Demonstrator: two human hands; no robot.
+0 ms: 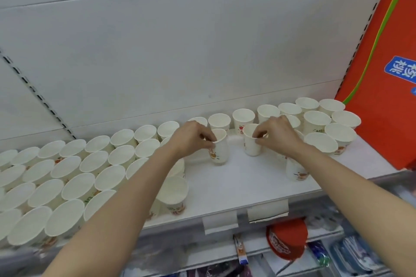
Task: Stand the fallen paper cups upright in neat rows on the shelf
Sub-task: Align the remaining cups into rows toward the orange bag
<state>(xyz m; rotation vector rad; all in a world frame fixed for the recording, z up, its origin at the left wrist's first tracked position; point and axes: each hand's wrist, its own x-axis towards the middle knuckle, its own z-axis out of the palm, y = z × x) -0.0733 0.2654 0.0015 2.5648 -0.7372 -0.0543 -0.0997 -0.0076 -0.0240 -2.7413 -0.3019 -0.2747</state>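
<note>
Paper cups cover most of the white shelf (236, 182): a dense block of upright cups (74, 177) fills the left half, a smaller upright group (324, 123) stands at the right beside an orange bag (380, 101), and a single row runs along the back panel between them. The bare patch of shelf in the middle is the working area. The left hand (191, 139) is closed in a pinch on the rim of the left cup (219, 147), thumb and fingertips on the near edge; this cup stands on its base but appears to lean slightly. The right hand (275, 134) is closed in the same pinch on the rim of the right cup (252, 139), which stands upright. No cup lying on its side is visible from this view, so the task seems close to done, with gap filling remaining. For this step, seat each cup flat on its base before letting go, then slide it until its wall sits just beside its neighbour, in line with the back row. Grip lightly: the rim is thin paper and is likely to crease or go oval under a hard pinch. Keep the forearms raised, because both pass directly over standing cups, including the lone cup (295, 170) under the right wrist, and a brush could topple them. Release straight upward so the fingers do not drag the rim sideways.
</note>
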